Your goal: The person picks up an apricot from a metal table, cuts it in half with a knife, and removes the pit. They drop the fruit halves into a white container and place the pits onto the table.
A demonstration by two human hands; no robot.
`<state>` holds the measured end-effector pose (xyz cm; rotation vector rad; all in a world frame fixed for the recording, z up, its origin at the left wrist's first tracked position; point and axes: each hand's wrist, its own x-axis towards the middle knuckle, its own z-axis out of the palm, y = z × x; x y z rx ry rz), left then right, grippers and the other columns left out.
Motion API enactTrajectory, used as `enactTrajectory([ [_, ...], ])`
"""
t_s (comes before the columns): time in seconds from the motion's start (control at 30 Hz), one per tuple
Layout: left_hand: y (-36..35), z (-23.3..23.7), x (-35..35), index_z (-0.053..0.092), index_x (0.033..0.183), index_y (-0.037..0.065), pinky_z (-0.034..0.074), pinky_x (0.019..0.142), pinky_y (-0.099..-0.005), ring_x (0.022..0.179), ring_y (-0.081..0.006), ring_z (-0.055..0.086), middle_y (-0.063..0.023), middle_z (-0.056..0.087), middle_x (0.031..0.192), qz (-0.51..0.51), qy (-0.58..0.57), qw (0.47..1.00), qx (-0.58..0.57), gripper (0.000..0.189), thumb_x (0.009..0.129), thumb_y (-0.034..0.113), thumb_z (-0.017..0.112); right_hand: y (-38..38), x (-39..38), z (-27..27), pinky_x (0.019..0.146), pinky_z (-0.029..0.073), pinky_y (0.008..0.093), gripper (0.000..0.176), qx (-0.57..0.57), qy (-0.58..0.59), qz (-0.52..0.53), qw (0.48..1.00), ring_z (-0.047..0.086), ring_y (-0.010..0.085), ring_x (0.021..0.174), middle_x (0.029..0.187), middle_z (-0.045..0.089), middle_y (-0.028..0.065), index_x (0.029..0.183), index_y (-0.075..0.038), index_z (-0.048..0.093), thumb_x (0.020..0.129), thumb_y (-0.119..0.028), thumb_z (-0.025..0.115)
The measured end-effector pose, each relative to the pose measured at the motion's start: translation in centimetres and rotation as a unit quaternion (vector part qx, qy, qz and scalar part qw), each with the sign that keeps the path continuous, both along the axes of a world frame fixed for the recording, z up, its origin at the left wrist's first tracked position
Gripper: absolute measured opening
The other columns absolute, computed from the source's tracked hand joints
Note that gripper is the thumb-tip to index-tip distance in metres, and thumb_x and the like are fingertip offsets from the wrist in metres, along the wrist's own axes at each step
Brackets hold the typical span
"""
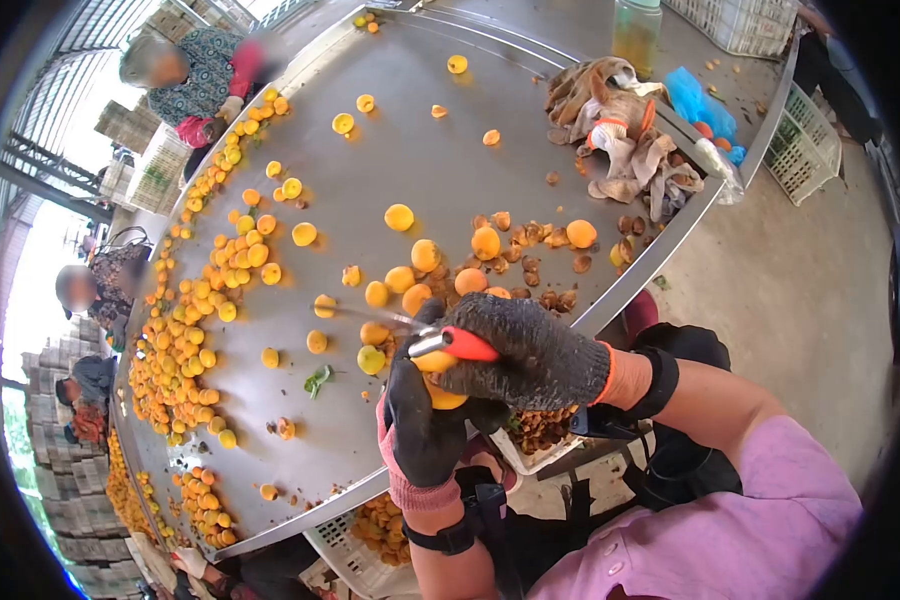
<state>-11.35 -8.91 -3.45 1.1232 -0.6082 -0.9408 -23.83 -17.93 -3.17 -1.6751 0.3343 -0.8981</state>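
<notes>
My right hand (530, 352), in a dark coated glove with an orange cuff, is closed around a red-handled tool (470, 344). Its metal neck points left, and a thin metal part beyond it is blurred. My left hand (417, 415), in a dark glove with a pink cuff, is closed on an apricot (444, 397) close under the tool. The fingers of both hands meet there and hide part of the fruit. Just beyond the hands, loose apricots (425, 255) and brown pits (530, 270) lie on the metal table (350, 240).
A long heap of apricots (170, 350) lines the table's far left side. Cloths and gloves (610, 120) lie at upper right beside a bottle (636, 35) and blue plastic bag (698, 100). Crates (355, 560) stand below the near edge. Other people (205, 80) sit across the table.
</notes>
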Motion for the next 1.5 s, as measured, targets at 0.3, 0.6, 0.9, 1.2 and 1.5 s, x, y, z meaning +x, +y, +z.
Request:
enactTrajectory([
  [0.3, 0.5, -0.9, 1.1, 0.044, 0.121, -0.004, 0.046, 0.082, -0.0308, 0.097, -0.0233, 0.056, -0.0141, 0.057, 0.106, -0.046, -0.307, 0.947, 0.081, 0.061, 0.067, 0.008, 0.067, -1.3, 1.3, -1.0, 0.061, 0.045, 0.0357, 0.027, 0.023, 0.125, -0.025, 0.992, 0.058, 0.0298, 0.066, 0.075, 0.059, 0.0143, 0.096, -0.003, 0.06, 0.083, -0.027, 0.061],
  [0.6, -0.8, 1.2, 1.5, 0.043, 0.119, -0.005, 0.05, 0.059, -0.0299, 0.059, -0.0137, 0.055, -0.0132, 0.063, 0.089, -0.03, 0.01, 0.998, 0.045, 0.04, 0.094, 0.027, 0.04, -0.5, -1.6, 2.3, 0.068, 0.048, 0.0241, 0.02, 0.224, -0.13, -0.039, 0.965, 0.057, 0.0101, 0.078, 0.085, 0.062, 0.0035, 0.099, 0.002, 0.059, 0.086, -0.014, 0.059],
  [0.9, -2.5, 1.3, -1.1, 0.05, 0.11, -0.008, 0.049, 0.057, -0.0279, 0.054, -0.0178, 0.06, -0.0134, 0.063, 0.073, 0.092, -0.278, 0.954, 0.065, 0.051, 0.095, 0.038, 0.03, 0.2, -3.1, 1.1, 0.067, 0.047, 0.0264, 0.017, 0.047, -0.028, -0.084, 0.995, 0.058, 0.0141, 0.078, 0.087, 0.059, 0.0075, 0.089, -0.001, 0.06, 0.074, 0.001, 0.067],
  [1.2, -2.7, -1.3, -0.1, 0.042, 0.117, -0.003, 0.048, 0.069, -0.0301, 0.07, -0.0193, 0.061, -0.018, 0.062, 0.097, 0.108, -0.466, 0.874, -0.082, 0.036, 0.084, 0.005, 0.054, 0.7, -4.6, 2.7, 0.056, 0.049, 0.0284, 0.012, 0.028, 0.051, -0.078, 0.995, 0.061, 0.019, 0.061, 0.072, 0.063, 0.0087, 0.085, -0.002, 0.063, 0.076, -0.009, 0.066],
  [1.5, -3.5, -1.9, -1.7, 0.034, 0.123, -0.004, 0.048, 0.063, -0.0295, 0.066, -0.0212, 0.063, -0.0125, 0.065, 0.086, 0.175, -0.326, 0.929, -0.02, 0.051, 0.076, 0.002, 0.051, 1.2, -3.5, 0.9, 0.051, 0.047, 0.032, 0.014, -0.138, -0.005, -0.197, 0.971, 0.06, 0.0233, 0.057, 0.066, 0.06, 0.0087, 0.086, -0.003, 0.06, 0.075, -0.01, 0.066],
])
